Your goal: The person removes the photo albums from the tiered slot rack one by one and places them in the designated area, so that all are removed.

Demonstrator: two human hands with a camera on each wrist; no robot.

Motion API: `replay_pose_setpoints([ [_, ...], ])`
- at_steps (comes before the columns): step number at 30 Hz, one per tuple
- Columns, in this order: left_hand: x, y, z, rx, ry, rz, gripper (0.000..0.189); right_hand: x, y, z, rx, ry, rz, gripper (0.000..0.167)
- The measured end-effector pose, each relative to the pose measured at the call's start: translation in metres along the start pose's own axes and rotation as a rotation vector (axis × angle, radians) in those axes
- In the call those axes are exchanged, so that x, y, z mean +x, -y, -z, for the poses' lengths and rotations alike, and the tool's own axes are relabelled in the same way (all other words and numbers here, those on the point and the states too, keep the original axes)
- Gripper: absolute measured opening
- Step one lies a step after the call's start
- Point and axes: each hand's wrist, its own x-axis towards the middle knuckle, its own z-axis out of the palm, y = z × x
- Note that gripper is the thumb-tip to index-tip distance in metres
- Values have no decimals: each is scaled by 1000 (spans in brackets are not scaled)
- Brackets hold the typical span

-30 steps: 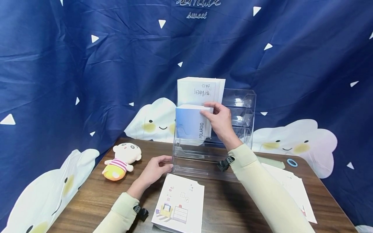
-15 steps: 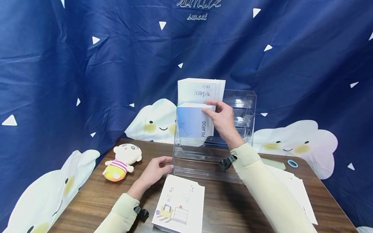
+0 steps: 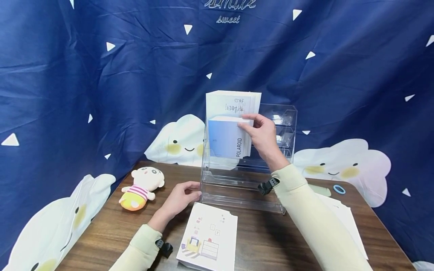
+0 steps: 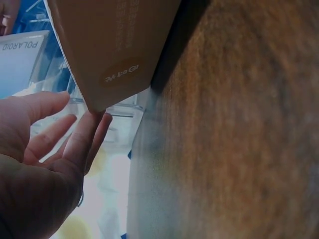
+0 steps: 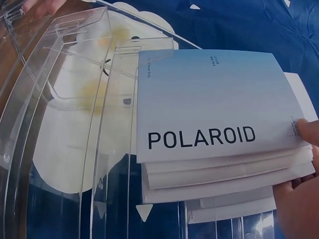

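Observation:
My right hand (image 3: 262, 135) pinches the right edge of a stack of cards (image 3: 225, 139) with a blue-to-white cover marked POLAROID. In the right wrist view the stack's layered white edges (image 5: 214, 169) show below that cover. It stands upright before the upper tiers of a clear tiered rack (image 3: 237, 177). Behind it, a taller white stack (image 3: 220, 103) with dark lettering stands in the rack. My left hand (image 3: 179, 199) reaches the rack's lower left side, fingertips right at its edge. In the left wrist view its fingers (image 4: 79, 134) are loosely extended, overlapping a box corner.
A thick white box (image 3: 208, 237) with a printed room drawing lies in front of the rack's left part. A plush doll (image 3: 144, 188) lies at left. White sheets (image 3: 346, 222), a pale green comb (image 3: 320, 190) and a blue ring (image 3: 339, 189) lie at right. A blue curtain (image 3: 152, 56) hangs behind.
My right hand has moved the POLAROID stack slightly right and up in front of the rack. My left hand stays at the rack's left side.

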Motion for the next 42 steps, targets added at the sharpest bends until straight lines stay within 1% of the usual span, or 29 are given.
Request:
replay_pose_setpoints([
  [5, -1, 0, 0, 15, -11, 0, 38, -1, 2, -1, -2, -3, -1, 34],
  [9, -2, -1, -1, 0, -4, 6, 39, -2, 2, 0, 3, -8, -13, 34],
  [16, -2, -2, -1, 30, -11, 5, 38, -5, 4, 2, 23, -29, 7, 33],
  [23, -2, -1, -1, -1, 5, 14, 40, -7, 5, 5, 23, -42, 4, 34],
  [30, -2, -2, 0, 44, -11, 8, 38, -8, 9, 11, 22, -59, 26, 34],
  [38, -1, -1, 0, 21, 1, 13, 40, -11, 11, 16, 21, -65, 39, 35],
  [42, -1, -1, -1, 19, -4, 23, 39, -13, 12, 20, 21, -75, 47, 35],
])
